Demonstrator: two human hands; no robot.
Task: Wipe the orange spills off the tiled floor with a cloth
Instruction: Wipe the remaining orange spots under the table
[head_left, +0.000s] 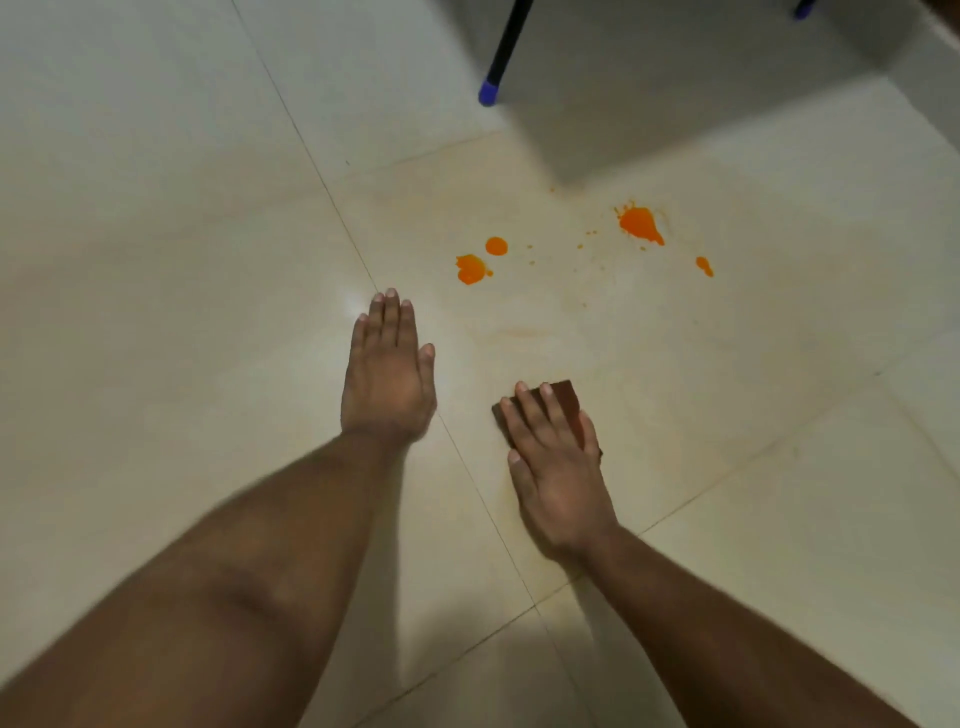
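Several orange spills lie on the pale tiled floor (156, 260): a pair of blobs (471, 268) near the middle, a larger splash (640, 224) further right and a small drop (704, 266) beyond it, with tiny specks between. My right hand (553, 462) presses flat on a folded dark brown cloth (569, 402), well short of the spills. A faint orange smear (519, 335) shows on the tile ahead of the cloth. My left hand (389, 371) rests flat on the floor with fingers together, holding nothing, just below and left of the nearest blobs.
A black furniture leg with a blue foot (488, 93) stands beyond the spills, in a dark shadow at the top. A second blue foot (802, 8) shows at the top right edge. Grout lines cross the floor diagonally.
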